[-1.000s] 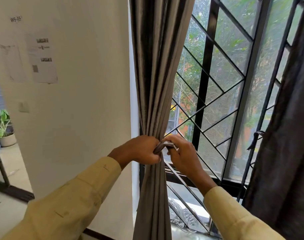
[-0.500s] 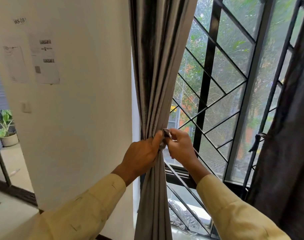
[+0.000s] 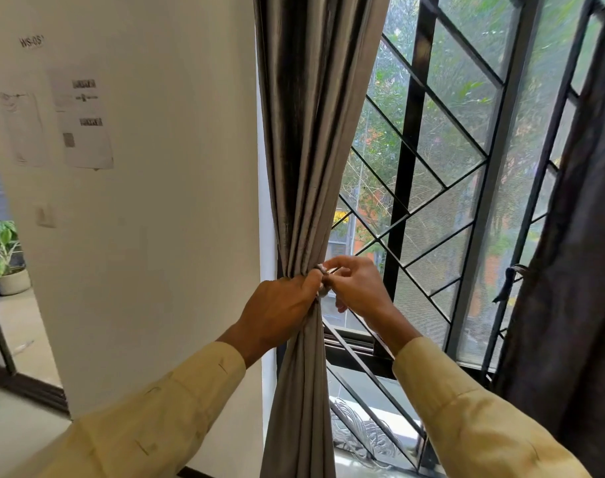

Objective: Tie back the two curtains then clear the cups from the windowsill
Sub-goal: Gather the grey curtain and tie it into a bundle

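Note:
A grey pleated left curtain (image 3: 311, 150) hangs beside the window, bunched tight at waist height. My left hand (image 3: 280, 312) grips the gathered folds from the left. Its fingertips meet my right hand (image 3: 356, 288), which pinches the end of a thin grey tie-back strap (image 3: 323, 270) at the bunch. A darker right curtain (image 3: 576, 236) hangs loose at the far right, with a dark strap (image 3: 508, 281) dangling at its edge. No cups or windowsill top are in view.
Black diagonal window grille (image 3: 404, 201) stands right behind the hands. A white wall (image 3: 156, 236) with taped papers (image 3: 83, 122) fills the left. A potted plant (image 3: 6, 260) sits on the floor far left.
Both hands have risen slightly and closed in on the bunch. The right hand's fingers have worked the strap end up against the curtain, and the view has moved nearer.

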